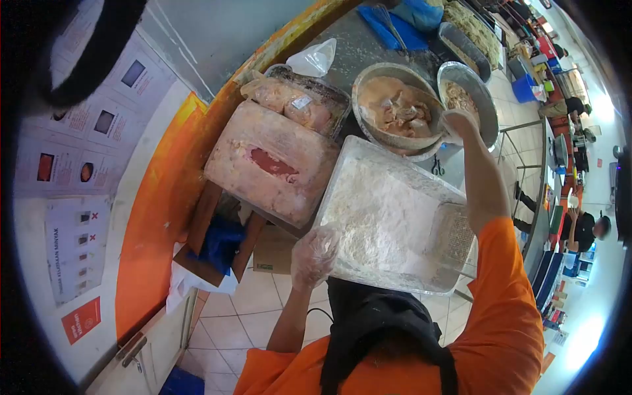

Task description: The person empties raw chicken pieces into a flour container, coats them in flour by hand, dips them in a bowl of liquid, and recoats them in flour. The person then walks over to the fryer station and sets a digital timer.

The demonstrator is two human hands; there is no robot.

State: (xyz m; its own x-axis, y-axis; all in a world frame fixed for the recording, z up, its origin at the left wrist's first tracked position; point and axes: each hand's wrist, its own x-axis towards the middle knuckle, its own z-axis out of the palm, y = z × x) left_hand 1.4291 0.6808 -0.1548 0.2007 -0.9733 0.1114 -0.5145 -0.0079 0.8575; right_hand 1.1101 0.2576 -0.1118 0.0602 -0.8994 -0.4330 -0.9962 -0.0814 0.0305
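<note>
A large metal tray (342, 197) of white flour (378, 207) lies in front of me, with a wire mesh basket (453, 237) at its right end. My left hand (315, 255), in a clear floury glove, is curled at the tray's left edge; what its fingers hold, if anything, is hidden. Beyond the tray, a round metal bowl (359, 115) holds raw meat pieces (408, 118) in pale, wet batter. My right hand (456, 126), gloved too, is closed on the bowl's right rim. Beside it stands a second metal bowl (488, 108) with more battered pieces (459, 99).
Left of the tray sits a big block of pale pink meat (263, 161), with bagged meat (289, 102) behind it. Black scissors (437, 166) lie between tray and bowls. A whisk (393, 27) rests on blue plastic (378, 29). Other people (579, 227) stand far right.
</note>
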